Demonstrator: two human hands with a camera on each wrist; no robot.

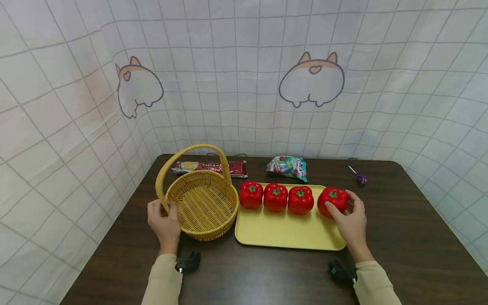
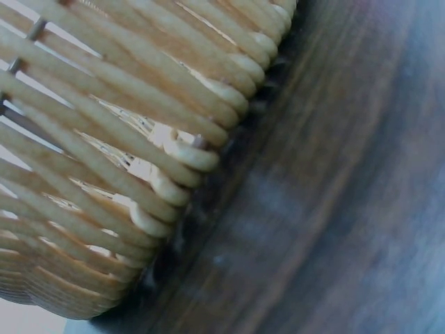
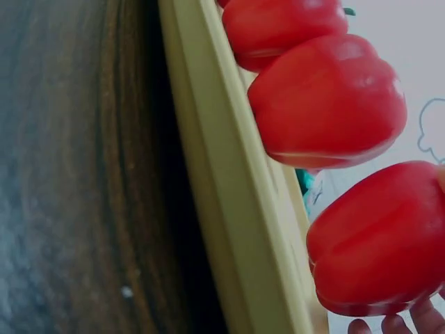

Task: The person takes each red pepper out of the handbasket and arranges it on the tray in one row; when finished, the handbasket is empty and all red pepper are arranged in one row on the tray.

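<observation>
My left hand (image 1: pixel 164 221) grips the left side of a round woven basket (image 1: pixel 206 234), where its tall arched handle (image 1: pixel 203 147) meets the rim. Only the woven wall (image 2: pixel 132 118) shows in the left wrist view, with that hand out of sight. At the right end of a yellow tray (image 1: pixel 282 236), my right hand (image 1: pixel 352 220) holds a red bell pepper (image 1: pixel 329 199) between thumb and fingers. That pepper (image 3: pixel 382 240) looks tilted in the right wrist view, with fingertips (image 3: pixel 395 324) beneath it. Three more red bell peppers (image 1: pixel 275 198) stand in a row along the tray's back.
Behind the basket lies a long red snack packet (image 1: pixel 238 168). A teal candy bag (image 1: pixel 287 166) sits behind the tray, and a lollipop (image 1: pixel 361 179) lies at the back right. A gridded white curtain (image 1: pixel 244 118) hangs behind the dark wooden table (image 1: pixel 267 275).
</observation>
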